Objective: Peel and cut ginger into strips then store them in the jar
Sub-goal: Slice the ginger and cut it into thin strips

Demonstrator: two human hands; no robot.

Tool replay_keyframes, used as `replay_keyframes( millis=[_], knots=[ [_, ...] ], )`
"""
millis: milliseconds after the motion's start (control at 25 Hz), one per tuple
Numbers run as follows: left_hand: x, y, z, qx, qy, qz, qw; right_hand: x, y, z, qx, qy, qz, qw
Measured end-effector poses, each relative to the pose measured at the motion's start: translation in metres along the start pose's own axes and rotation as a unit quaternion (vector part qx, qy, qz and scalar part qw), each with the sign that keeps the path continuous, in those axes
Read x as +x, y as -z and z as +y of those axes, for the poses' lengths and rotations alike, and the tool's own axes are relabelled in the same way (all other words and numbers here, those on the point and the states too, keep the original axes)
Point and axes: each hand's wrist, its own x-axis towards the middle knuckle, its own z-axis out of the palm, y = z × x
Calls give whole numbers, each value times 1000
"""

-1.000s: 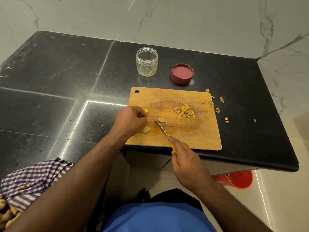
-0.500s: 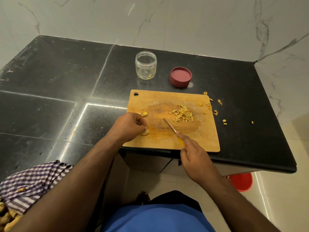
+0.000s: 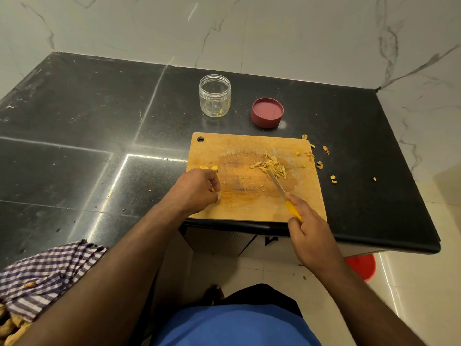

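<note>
A wooden cutting board [image 3: 224, 148] lies at the front edge of the black counter. A small pile of ginger strips [image 3: 270, 166] sits right of its middle. My right hand [image 3: 308, 233] grips a yellow-handled knife [image 3: 282, 189] whose blade tip touches the pile. My left hand [image 3: 197, 188] rests curled on the board's left side, pinching a pale ginger piece [image 3: 219, 196] against the wood. Two small ginger bits [image 3: 210, 167] lie just beyond that hand. The clear open jar [image 3: 214, 95] stands behind the board, with its red lid [image 3: 267, 115] upside down to the right.
Ginger scraps [image 3: 321, 158] are scattered on the counter right of the board. A checked cloth [image 3: 47, 273] with unpeeled ginger [image 3: 11, 325] lies at the lower left. A red bucket [image 3: 361, 267] stands on the floor under the counter's right end. Marble walls back the counter.
The knife blade has slid right and away from me across the board, into the strip pile. My left hand has gathered the loose ginger slices and stays curled over one.
</note>
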Motion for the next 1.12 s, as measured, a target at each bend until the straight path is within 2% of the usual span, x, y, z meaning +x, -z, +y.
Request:
replay_keyframes(
  millis=[360,520,720,880,1120],
  knots=[
    [17,-7,21,-69,-40,28,996,-6,-10,-20,64,10,-35,997],
    [21,-11,15,-65,-18,83,994,-8,-10,-25,81,1,-28,996],
    [17,-26,13,-27,-34,84,996,-9,-14,-30,64,-8,-32,997],
    [21,-38,20,4,-52,115,992,-7,-16,-37,34,10,-49,998],
    [27,-32,23,-26,-50,99,993,-6,-19,-43,14,22,-59,998]
  ],
)
